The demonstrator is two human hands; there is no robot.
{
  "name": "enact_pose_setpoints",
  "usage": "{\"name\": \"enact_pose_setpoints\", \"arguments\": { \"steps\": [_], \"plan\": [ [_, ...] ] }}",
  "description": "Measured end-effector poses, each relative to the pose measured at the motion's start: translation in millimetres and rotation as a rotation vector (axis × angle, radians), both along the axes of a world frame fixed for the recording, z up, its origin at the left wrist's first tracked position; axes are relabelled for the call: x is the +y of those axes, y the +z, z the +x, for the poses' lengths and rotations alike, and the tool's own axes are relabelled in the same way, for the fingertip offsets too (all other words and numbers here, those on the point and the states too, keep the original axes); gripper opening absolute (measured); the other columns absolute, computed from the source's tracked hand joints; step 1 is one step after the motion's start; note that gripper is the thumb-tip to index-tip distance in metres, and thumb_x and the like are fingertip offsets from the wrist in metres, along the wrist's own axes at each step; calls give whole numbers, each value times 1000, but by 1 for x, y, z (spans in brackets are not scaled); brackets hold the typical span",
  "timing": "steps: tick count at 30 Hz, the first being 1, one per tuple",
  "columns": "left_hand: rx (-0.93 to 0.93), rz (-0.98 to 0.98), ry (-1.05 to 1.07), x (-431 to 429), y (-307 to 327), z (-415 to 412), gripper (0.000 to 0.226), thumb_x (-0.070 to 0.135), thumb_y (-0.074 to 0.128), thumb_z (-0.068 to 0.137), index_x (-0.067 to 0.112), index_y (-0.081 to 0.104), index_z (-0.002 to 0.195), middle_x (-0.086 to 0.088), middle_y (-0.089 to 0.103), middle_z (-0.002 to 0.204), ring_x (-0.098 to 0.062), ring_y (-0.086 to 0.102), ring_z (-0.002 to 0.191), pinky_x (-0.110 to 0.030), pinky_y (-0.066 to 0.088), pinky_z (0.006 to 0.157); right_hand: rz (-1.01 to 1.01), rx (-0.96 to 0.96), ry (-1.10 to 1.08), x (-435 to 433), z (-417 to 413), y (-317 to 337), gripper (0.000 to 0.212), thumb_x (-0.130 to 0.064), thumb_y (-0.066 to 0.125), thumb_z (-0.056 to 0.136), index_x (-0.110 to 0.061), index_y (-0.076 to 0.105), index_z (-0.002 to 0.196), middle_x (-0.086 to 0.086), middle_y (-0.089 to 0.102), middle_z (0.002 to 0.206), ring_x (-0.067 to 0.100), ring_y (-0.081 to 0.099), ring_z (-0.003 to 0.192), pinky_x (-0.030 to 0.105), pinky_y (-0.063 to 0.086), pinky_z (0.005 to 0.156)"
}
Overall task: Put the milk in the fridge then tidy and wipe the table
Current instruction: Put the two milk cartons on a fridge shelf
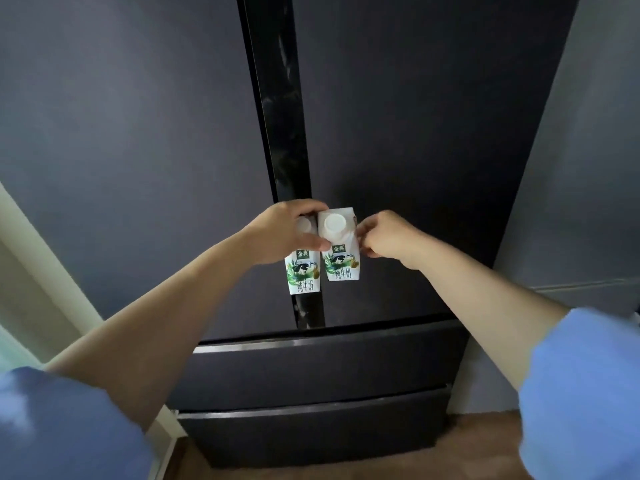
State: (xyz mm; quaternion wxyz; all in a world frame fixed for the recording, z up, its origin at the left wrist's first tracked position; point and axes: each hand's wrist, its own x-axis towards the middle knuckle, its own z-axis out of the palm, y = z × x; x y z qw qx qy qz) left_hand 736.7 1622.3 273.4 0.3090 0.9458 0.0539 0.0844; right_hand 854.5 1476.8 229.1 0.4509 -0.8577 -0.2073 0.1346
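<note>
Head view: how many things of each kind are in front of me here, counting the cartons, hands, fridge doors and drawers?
Milk cartons: 2, the left carton and the right carton
Hands: 2, the left hand and the right hand, each with a grip on a carton
Upper fridge doors: 2
Fridge drawers: 2
Total: 8

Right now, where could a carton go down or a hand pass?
No shelf shows; the fridge doors are closed. The centre strip is crowded: left hand, right hand, left carton, right carton. Bare door panels flank them.
</note>
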Motion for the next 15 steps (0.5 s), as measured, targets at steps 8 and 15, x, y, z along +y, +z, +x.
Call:
{"name": "enact_pose_setpoints", "arguments": {
  "steps": [8, 15],
  "plan": [
    [37, 34, -31, -10, -32, 24, 58, 25, 79, 72, 31, 54, 124, 13, 57, 109, -10, 55, 99, -16, 40, 77, 182, 365, -152, -4, 36, -61, 14, -6, 51, 94, -3, 64, 99, 22, 66, 116, 21, 61, 85, 21, 53, 66],
    [93, 20, -30, -14, -80, 33, 56, 22, 78, 73, 30, 55, 123, 12, 56, 109, -11, 54, 102, -22, 39, 83, 208, 560, -166, 0, 44, -132, 28, -3, 49, 94, 3, 56, 120, 22, 61, 125, 29, 59, 118, 27, 56, 82]
  ]
}}
